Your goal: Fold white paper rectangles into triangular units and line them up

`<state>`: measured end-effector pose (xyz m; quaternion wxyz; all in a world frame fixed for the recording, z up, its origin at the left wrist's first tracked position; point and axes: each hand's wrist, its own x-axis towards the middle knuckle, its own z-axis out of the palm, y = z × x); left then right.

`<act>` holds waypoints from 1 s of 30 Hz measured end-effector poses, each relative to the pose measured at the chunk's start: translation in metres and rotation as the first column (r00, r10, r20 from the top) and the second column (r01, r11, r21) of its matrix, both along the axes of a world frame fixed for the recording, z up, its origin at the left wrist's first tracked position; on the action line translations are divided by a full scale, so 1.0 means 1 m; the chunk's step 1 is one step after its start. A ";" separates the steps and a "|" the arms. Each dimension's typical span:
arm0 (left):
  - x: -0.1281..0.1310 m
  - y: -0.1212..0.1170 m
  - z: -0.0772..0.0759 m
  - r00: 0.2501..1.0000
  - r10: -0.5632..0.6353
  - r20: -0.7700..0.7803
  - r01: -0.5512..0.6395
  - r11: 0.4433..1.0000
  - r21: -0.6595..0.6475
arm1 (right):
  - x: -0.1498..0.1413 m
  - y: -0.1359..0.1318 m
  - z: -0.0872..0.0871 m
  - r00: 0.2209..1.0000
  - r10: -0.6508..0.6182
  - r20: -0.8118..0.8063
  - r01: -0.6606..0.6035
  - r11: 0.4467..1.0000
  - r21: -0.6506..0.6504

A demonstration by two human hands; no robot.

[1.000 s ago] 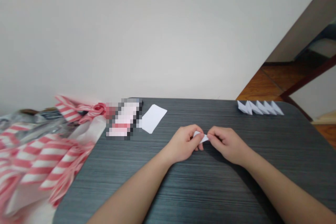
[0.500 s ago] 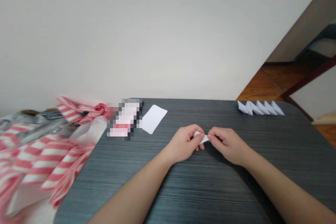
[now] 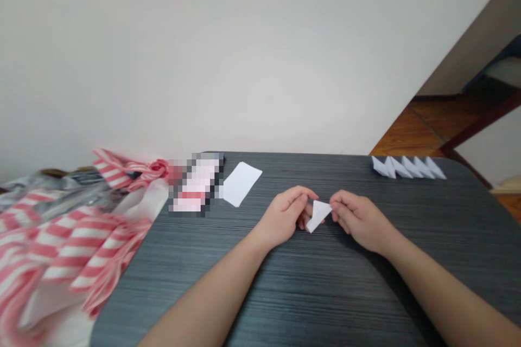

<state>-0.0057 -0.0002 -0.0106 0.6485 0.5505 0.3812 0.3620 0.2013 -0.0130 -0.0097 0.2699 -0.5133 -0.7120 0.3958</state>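
In the head view, we pinch one corner of the folded paper (image 3: 318, 215) between our right hand's (image 3: 360, 220) thumb and fingers. Our left hand (image 3: 285, 216) curls at its other side, thumb and forefinger apart; we cannot tell whether it touches. Relative to that folded paper, the white sheets (image 3: 242, 184) lie beyond to the left, the pointed paper row (image 3: 408, 167) beyond to the right.

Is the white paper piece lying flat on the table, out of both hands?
No, the white paper piece is pinched at one corner by the right hand, beside the left hand.
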 end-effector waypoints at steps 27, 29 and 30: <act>0.002 -0.001 0.001 0.960 -0.041 -0.278 0.087 0.984 0.153 | 0.006 -0.001 -0.005 0.961 -0.113 -0.254 0.125 0.992 0.032; 0.002 -0.001 0.001 0.960 -0.040 -0.276 0.089 0.982 0.166 | 0.004 -0.001 -0.002 0.976 -0.119 -0.183 0.126 0.992 0.027; 0.001 -0.001 0.001 0.961 -0.040 -0.273 0.089 0.982 0.169 | 0.003 -0.001 -0.001 0.980 -0.124 -0.158 0.130 0.991 0.027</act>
